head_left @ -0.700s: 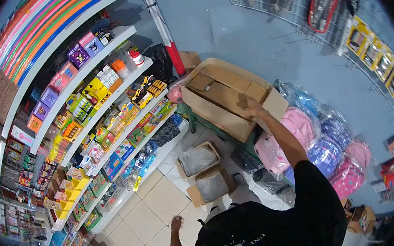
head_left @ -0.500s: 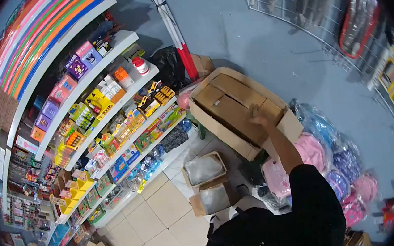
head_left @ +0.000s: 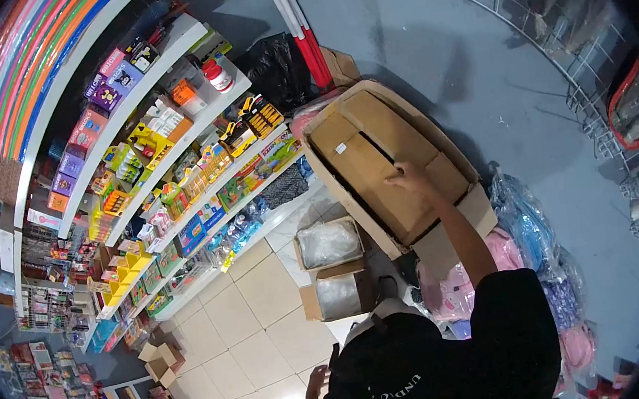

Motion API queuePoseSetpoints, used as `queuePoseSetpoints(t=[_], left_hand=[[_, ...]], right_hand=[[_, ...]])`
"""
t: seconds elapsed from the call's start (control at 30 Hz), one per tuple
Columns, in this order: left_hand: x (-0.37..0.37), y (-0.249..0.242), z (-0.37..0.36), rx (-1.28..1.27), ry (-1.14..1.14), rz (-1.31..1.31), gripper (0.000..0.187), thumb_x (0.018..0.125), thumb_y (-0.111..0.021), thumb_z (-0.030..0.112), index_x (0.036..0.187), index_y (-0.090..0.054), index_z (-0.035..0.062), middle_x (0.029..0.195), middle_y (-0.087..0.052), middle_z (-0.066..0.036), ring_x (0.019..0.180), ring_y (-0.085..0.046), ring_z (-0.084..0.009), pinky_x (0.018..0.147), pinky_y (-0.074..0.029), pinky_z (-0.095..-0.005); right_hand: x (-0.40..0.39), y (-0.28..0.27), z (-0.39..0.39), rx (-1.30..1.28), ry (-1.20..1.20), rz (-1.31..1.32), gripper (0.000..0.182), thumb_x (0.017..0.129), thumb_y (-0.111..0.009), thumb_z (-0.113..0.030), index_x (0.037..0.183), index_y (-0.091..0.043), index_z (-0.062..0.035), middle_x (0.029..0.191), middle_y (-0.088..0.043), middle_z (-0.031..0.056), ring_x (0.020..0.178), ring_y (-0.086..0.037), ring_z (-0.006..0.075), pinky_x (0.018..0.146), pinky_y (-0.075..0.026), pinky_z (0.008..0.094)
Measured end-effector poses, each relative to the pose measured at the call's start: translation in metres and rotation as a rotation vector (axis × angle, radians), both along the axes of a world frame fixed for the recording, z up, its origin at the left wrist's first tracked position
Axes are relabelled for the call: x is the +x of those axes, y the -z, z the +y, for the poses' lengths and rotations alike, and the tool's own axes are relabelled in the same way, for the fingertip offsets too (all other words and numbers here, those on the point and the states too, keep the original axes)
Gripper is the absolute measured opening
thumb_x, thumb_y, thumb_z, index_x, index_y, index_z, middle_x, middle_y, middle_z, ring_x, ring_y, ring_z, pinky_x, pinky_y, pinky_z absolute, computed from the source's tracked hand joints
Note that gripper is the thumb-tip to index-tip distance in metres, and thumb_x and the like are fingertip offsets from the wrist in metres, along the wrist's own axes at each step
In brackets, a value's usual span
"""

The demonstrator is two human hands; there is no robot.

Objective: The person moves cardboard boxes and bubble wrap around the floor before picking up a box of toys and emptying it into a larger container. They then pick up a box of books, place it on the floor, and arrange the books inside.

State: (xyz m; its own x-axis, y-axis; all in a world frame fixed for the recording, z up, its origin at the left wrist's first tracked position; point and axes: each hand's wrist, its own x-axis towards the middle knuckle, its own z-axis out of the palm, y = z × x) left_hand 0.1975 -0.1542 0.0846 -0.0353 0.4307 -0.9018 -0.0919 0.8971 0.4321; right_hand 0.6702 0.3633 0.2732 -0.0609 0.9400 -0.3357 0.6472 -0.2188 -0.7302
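Note:
My right hand point(head_left: 411, 178) reaches over a large open cardboard box point(head_left: 351, 212), its fingers apart above the brown cardboard point(head_left: 387, 164) lying inside. Whether the fingertips touch the cardboard is hard to tell. A small white label point(head_left: 341, 148) shows on that cardboard. My left hand point(head_left: 318, 376) hangs low over the tiled floor beside my black shirt, fingers loosely apart and holding nothing. Two smaller open boxes with clear plastic wrapping, one point(head_left: 328, 245) behind the other point(head_left: 339, 296), sit on the floor left of the large box.
Shelves point(head_left: 195, 107) of packaged goods curve along the left. Plastic-wrapped bags point(head_left: 525, 214) are piled right of the large box. A wire rack point(head_left: 524, 7) hangs on the wall at upper right. A black plastic bag point(head_left: 276, 69) and red-and-white poles point(head_left: 309, 47) stand behind the box.
The view has shifted, so the large box appears a little higher. My right hand has moved slightly left over the cardboard, with its fingers lowered. My left hand shows slightly higher and further right.

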Motion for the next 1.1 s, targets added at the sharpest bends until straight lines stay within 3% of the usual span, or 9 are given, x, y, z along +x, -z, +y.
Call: queuePoseSetpoints(t=[0.2, 0.27, 0.4, 0.5, 0.6, 0.7, 0.87, 1.03, 1.1], left_hand=[[-0.004, -0.014, 0.082, 0.101, 0.124, 0.309, 0.032, 0.086, -0.051, 0.031, 0.111, -0.048, 0.0114, 0.096, -0.062, -0.007, 0.083, -0.059, -0.0194, 0.066, -0.048, -0.0361], [-0.005, -0.018, 0.103, 0.193, 0.149, 0.393, 0.032, 0.085, -0.050, 0.028, 0.108, -0.051, 0.0061, 0.090, -0.064, -0.009, 0.075, -0.061, -0.0188, 0.058, -0.049, -0.0309], [0.011, -0.037, 0.144, 0.394, 0.256, 0.452, 0.029, 0.086, -0.052, 0.024, 0.107, -0.052, 0.0040, 0.087, -0.064, -0.010, 0.075, -0.061, -0.0189, 0.064, -0.049, -0.0312], [0.025, -0.048, 0.181, 0.593, 0.296, 0.490, 0.027, 0.086, -0.053, 0.021, 0.107, -0.053, 0.0035, 0.089, -0.063, -0.010, 0.077, -0.061, -0.0191, 0.067, -0.048, -0.0310], [0.047, -0.077, 0.217, 0.813, 0.247, 0.485, 0.026, 0.087, -0.053, 0.020, 0.106, -0.053, 0.0036, 0.093, -0.062, -0.008, 0.080, -0.059, -0.0176, 0.069, -0.048, -0.0306], [0.070, -0.140, 0.257, 0.978, 0.188, 0.466, 0.026, 0.087, -0.054, 0.020, 0.107, -0.053, 0.0036, 0.094, -0.060, -0.007, 0.087, -0.057, -0.0165, 0.071, -0.047, -0.0302], [0.086, -0.272, 0.329, 1.322, 0.188, 0.818, 0.030, 0.081, -0.059, 0.014, 0.106, -0.050, 0.0001, 0.102, -0.056, -0.015, 0.098, -0.053, -0.0271, 0.086, -0.039, -0.0342], [0.103, -0.411, 0.360, 1.697, 0.095, 0.966, 0.087, 0.063, -0.077, 0.023, 0.130, -0.027, 0.0006, 0.132, -0.034, -0.018, 0.123, -0.031, -0.0297, 0.100, -0.027, -0.0389], [0.107, -0.440, 0.359, 1.792, 0.081, 0.990, 0.088, 0.061, -0.078, 0.024, 0.130, -0.028, 0.0006, 0.135, -0.030, -0.018, 0.127, -0.025, -0.0304, 0.102, -0.023, -0.0408]], right_hand=[[0.015, -0.003, 0.003, 0.175, 0.102, 0.273, 0.038, 0.071, -0.068, -0.033, 0.089, -0.061, -0.0005, 0.077, -0.058, 0.0059, 0.072, -0.053, 0.0138, 0.067, -0.041, 0.0277], [0.023, -0.023, 0.005, 0.217, 0.080, 0.322, 0.038, 0.071, -0.068, -0.032, 0.091, -0.061, -0.0008, 0.079, -0.059, 0.0057, 0.074, -0.054, 0.0146, 0.068, -0.041, 0.0279], [0.037, -0.052, 0.012, 0.249, 0.076, 0.216, 0.058, 0.068, -0.068, -0.038, 0.107, -0.056, 0.0032, 0.096, -0.060, 0.0173, 0.093, -0.056, 0.0267, 0.082, -0.041, 0.0367], [0.029, -0.108, -0.008, 0.302, 0.032, 0.325, 0.061, 0.066, -0.069, -0.041, 0.106, -0.057, 0.0038, 0.094, -0.061, 0.0173, 0.091, -0.057, 0.0270, 0.080, -0.042, 0.0356], [0.028, -0.118, -0.010, 0.403, 0.090, 0.277, 0.037, 0.071, -0.070, -0.028, 0.092, -0.060, -0.0006, 0.076, -0.057, 0.0028, 0.072, -0.052, 0.0124, 0.063, -0.040, 0.0257], [0.013, -0.184, -0.038, 0.489, -0.056, 0.199, 0.033, 0.073, -0.069, -0.025, 0.089, -0.057, 0.0007, 0.068, -0.049, 0.0004, 0.064, -0.045, 0.0102, 0.057, -0.036, 0.0257], [-0.018, -0.246, -0.095, 0.591, -0.117, 0.092, 0.040, 0.075, -0.066, -0.028, 0.095, -0.056, 0.0055, 0.077, -0.058, 0.0148, 0.071, -0.052, 0.0168, 0.065, -0.042, 0.0294], [-0.056, -0.290, -0.157, 0.684, -0.352, 0.027, 0.039, 0.076, -0.064, -0.024, 0.103, -0.055, 0.0010, 0.091, -0.060, 0.0161, 0.074, -0.055, 0.0322, 0.071, -0.043, 0.0340], [-0.077, -0.300, -0.189, 0.784, -0.411, -0.068, 0.032, 0.074, -0.065, -0.022, 0.095, -0.056, 0.0007, 0.098, -0.060, 0.0126, 0.076, -0.056, 0.0310, 0.073, -0.043, 0.0340]])
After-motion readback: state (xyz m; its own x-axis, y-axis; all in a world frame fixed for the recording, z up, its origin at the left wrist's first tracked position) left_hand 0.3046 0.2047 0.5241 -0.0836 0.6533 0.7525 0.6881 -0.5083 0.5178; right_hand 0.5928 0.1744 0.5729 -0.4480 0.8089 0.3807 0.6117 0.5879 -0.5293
